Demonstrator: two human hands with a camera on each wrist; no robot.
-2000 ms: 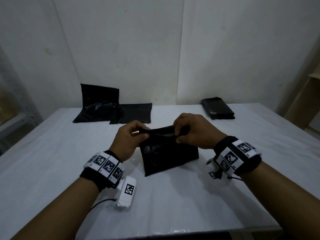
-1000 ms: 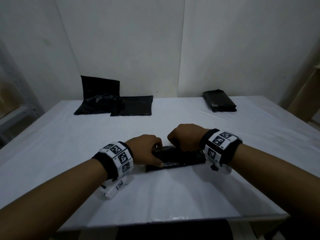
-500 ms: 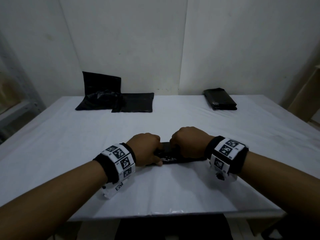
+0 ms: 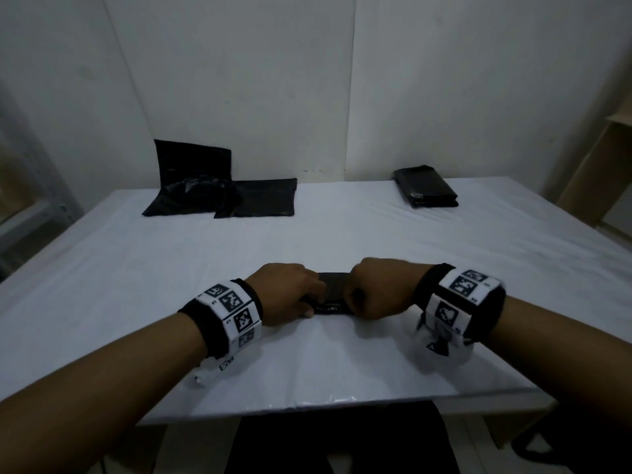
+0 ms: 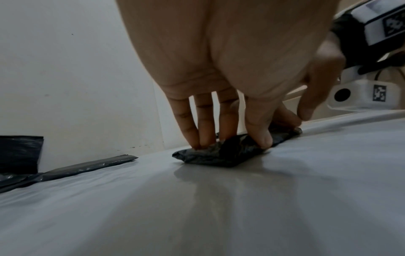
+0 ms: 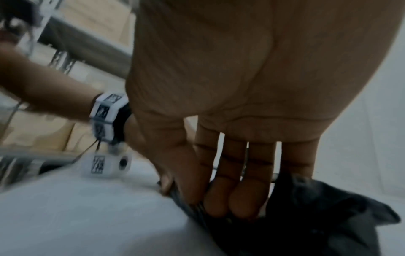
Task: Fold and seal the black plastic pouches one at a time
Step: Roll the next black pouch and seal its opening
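Observation:
A black plastic pouch point(image 4: 333, 295) lies folded into a narrow strip on the white table point(image 4: 307, 371), in front of me at the middle. My left hand point(image 4: 307, 301) holds its left end. In the left wrist view the fingers point(image 5: 197, 138) and thumb press down and pinch a ridge of the pouch point(image 5: 219, 156) between them. My right hand point(image 4: 355, 299) holds the right end. In the right wrist view its fingers point(image 6: 228, 202) and thumb pinch the fold of the pouch point(image 6: 317, 218), and this view is blurred. Most of the pouch is hidden under both hands.
Flat black pouches point(image 4: 239, 200) lie at the back left, one leaning on the wall point(image 4: 191, 162). A stack of folded pouches point(image 4: 425, 188) sits at the back right. A wooden shelf point(image 4: 608, 148) stands right of the table, whose front edge is close below my wrists.
Two seconds ago both hands held the pouch upright by its top edge. It now lies on the table, folded into a narrower strip, and the hands have drawn closer together.

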